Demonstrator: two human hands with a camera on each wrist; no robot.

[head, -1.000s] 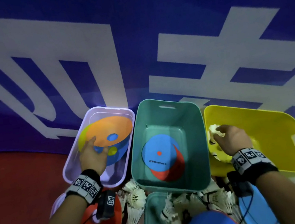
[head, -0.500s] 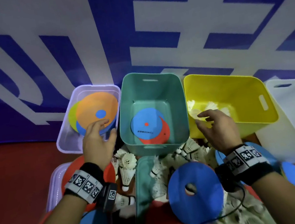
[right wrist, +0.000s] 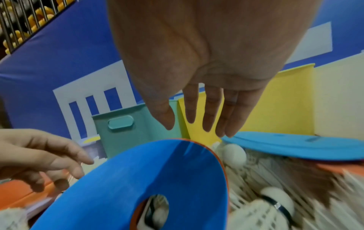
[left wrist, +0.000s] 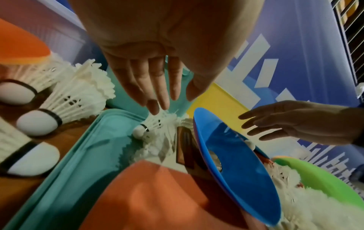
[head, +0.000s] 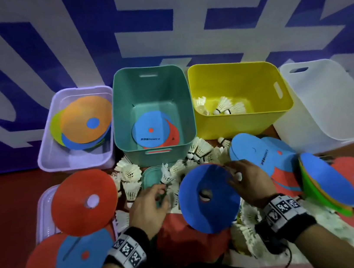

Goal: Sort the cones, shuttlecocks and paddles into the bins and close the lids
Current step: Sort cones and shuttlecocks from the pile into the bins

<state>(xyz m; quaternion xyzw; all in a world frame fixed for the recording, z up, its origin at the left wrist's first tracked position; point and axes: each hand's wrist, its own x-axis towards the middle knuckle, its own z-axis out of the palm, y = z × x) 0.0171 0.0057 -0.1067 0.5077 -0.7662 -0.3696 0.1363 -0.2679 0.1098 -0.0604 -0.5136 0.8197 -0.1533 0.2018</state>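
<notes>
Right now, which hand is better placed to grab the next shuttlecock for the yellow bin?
Left. The left hand has open fingers right over a shuttlecock on the teal lid. The right hand, also open, is nearer the yellow bin, but hovers beside the blue cone.

Lilac bin point(head: 47, 156), teal bin point(head: 122, 109), yellow bin point(head: 254, 77)

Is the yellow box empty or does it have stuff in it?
Not empty. The yellow box has a few white shuttlecocks lying at its bottom, and no lid on it.
</notes>
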